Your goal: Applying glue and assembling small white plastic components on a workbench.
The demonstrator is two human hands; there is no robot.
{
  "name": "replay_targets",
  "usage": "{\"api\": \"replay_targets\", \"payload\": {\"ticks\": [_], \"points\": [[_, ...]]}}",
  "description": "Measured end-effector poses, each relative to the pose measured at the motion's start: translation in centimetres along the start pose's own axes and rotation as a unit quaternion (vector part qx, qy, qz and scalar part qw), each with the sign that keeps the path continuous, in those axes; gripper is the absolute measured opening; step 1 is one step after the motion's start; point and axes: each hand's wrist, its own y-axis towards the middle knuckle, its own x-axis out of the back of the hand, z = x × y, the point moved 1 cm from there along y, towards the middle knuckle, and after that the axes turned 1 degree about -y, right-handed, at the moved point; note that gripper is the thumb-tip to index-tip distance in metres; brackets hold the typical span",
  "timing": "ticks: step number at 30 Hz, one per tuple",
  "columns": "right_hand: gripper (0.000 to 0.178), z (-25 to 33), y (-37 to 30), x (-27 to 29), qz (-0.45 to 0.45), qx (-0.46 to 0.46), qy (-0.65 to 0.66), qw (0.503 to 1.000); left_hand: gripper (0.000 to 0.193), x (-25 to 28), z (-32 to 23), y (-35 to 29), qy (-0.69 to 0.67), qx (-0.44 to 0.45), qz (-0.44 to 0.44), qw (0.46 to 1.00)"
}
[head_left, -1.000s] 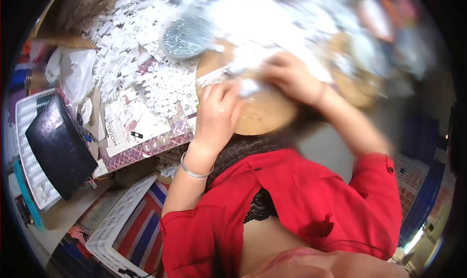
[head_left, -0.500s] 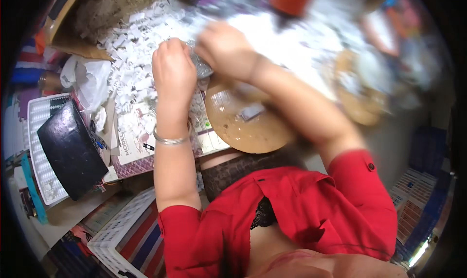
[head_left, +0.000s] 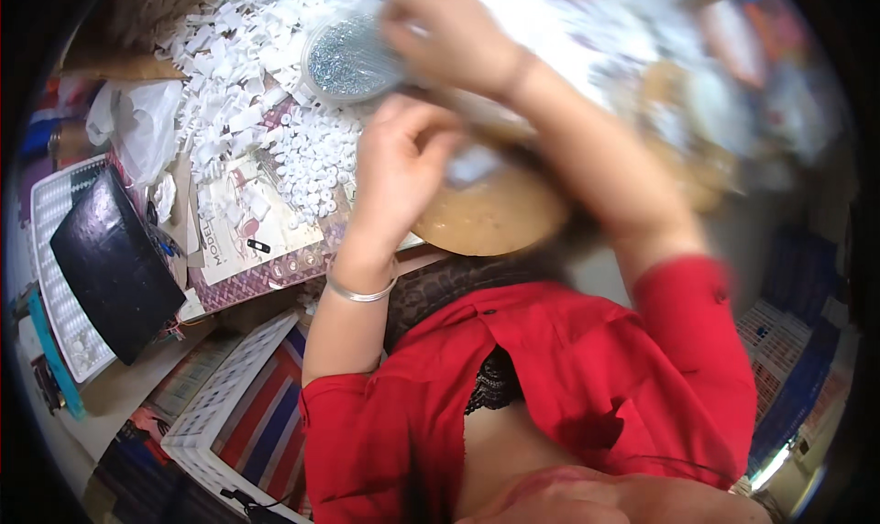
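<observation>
My left hand is over the left edge of a round tan board, its fingers curled and pinched together; anything between the tips is hidden or too small to name. Farther away, my right hand is smeared by motion. Its fingers are bent in beside a round clear tub of tiny silvery metal pieces; a pale speck shows at them, too blurred to name. On the board lies a small whitish item, partly behind my left fingers. Small round white plastic parts are heaped left of my left hand.
Loose white rectangular pieces cover the table's far left. A white plastic bag, a black curved panel and a white ridged tray stand at the left. A small black object lies on printed paper. A white crate sits below.
My left hand has come back and right, from the tub to the board's edge. The right hand has shifted slightly farther away. The tub and the round white parts are now uncovered.
</observation>
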Motion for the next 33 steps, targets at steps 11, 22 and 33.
{"api": "replay_targets", "payload": {"ticks": [11,22,33], "points": [[0.01,-4.0,-11.6,-4.3,-0.113,-0.127,0.095,0.981,0.022,-1.9,0.6,1.4,0.059,-0.025,-0.018,0.998],[0.01,-1.3,-13.7,-5.4,-0.076,0.06,0.164,0.982,0.032,-0.3,-0.6,-3.6,0.125,-0.073,0.041,0.989],[0.029,-4.1,-9.1,0.9,-0.384,0.027,0.035,0.922,0.06,-1.6,-1.4,-2.6,0.147,-0.108,-0.06,0.981]]}}
